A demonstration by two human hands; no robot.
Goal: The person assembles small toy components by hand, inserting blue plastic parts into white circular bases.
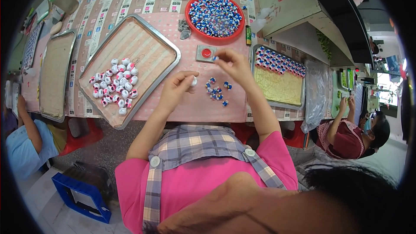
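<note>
My left hand (177,88) is closed in a pinch on a small round white piece (194,82), held over the pink cloth. Between the thumb and fingertips of my right hand (235,66) is a small blue-and-white piece (215,59). This hand is just right of a small round red dish (206,53) set on a square grey base. Loose blue-and-white pieces (215,91) lie on the cloth between my forearms. On the left, a metal-rimmed tray (145,67) holds many white pieces (116,80) with pink-and-black marks.
A red basin (188,21) full of blue-and-white pieces stands at the back. To the right, a tray (281,90) carries rows of assembled pieces. Another tray (57,73) lies far left. A green tube (248,35) stands beside the basin. Other people work at both sides.
</note>
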